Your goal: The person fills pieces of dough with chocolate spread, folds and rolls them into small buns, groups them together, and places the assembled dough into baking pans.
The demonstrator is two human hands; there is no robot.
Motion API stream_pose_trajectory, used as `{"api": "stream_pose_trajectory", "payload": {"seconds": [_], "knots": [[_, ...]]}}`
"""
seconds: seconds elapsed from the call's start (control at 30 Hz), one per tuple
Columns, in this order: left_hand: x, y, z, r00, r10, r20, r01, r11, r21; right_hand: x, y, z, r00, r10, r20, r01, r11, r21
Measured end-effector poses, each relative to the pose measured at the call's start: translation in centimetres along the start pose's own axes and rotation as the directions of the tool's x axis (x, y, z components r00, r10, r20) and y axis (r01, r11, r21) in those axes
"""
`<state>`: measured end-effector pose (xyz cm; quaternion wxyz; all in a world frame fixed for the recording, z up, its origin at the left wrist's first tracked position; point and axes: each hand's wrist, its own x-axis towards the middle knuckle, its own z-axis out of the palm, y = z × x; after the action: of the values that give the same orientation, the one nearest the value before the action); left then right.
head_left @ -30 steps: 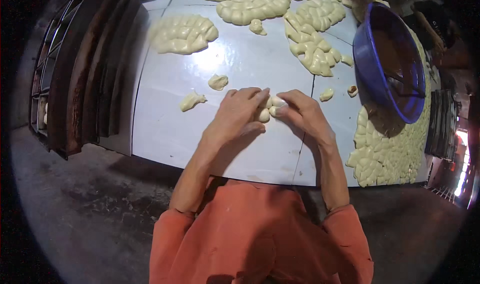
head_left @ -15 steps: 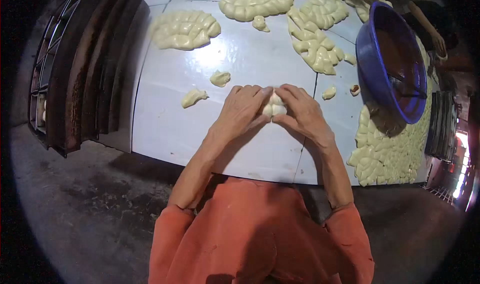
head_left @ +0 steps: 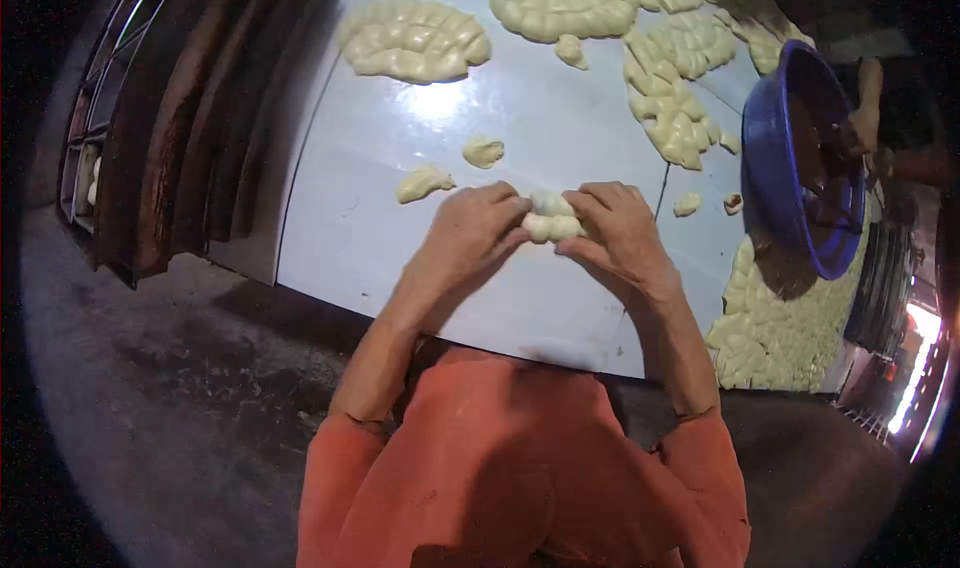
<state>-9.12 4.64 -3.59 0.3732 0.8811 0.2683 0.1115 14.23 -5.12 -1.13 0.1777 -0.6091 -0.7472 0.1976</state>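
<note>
Between my two hands lies a lumpy pale piece of dough (head_left: 551, 226), on the white tabletop near its front edge. My left hand (head_left: 478, 220) curls its fingers and thumb over the left end of the dough. At the other end my right hand (head_left: 617, 225) grips it the same way, thumb toward me. The middle of the dough shows in the gap between the hands. Two small dough scraps lie just beyond my left hand: a longer scrap (head_left: 424, 183) and a rounder scrap (head_left: 483, 152).
Beyond sit a flat dough mass (head_left: 415, 40) and more dough sheets (head_left: 565, 10). A blue basin (head_left: 765, 158) with brown contents stands at right, above spread dough (head_left: 770, 323). Another person's hand (head_left: 862, 128) is at the basin. Dark trays (head_left: 180, 118) stand along the left.
My hands have spread farther apart, and more of the dough shows between them. The view has shifted. The other person's hand has come to the basin.
</note>
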Motion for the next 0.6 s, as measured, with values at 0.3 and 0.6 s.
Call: {"api": "stream_pose_trajectory", "payload": {"seconds": [0.3,0.6], "knots": [[-4.9,-1.9,-1.7,0.918,-0.053,-0.393,0.054,0.998,-0.008,4.8,-3.2,1.3,0.966,0.161,-0.203,-0.153,0.987,0.055],[-3.8,-4.5,-3.7,0.785,-0.375,-0.493,0.349,0.925,-0.148,10.4,-8.2,5.5,0.983,0.064,-0.174,-0.013,0.959,0.282]]}}
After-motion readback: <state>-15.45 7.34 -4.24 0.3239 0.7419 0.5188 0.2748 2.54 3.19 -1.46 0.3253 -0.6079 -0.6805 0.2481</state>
